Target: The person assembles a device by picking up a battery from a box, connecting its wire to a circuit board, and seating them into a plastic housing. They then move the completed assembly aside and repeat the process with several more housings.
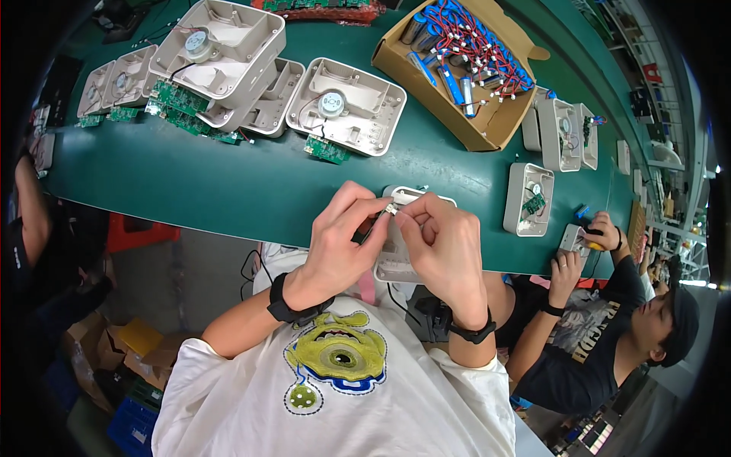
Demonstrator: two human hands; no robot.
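Observation:
Both my hands meet at the near edge of the table, fingertips almost touching. Thumb and fingers of my left hand (343,236) pinch a small white connector (391,209). My right hand (445,244) is closed in a pinch at the connector's other side; what exactly its fingertips grip is too small to make out. Beneath the hands lies an off-white plastic housing (392,268), largely covered by them, so its inside is mostly hidden.
Beyond my hands stands a housing (373,137) with a round motor (331,103) and green circuit board (327,149). More housings (251,34) are stacked left. A cardboard box (487,137) holds blue battery cells (457,87). At right a co-worker's hands (567,274) handle a part near other housings (518,202).

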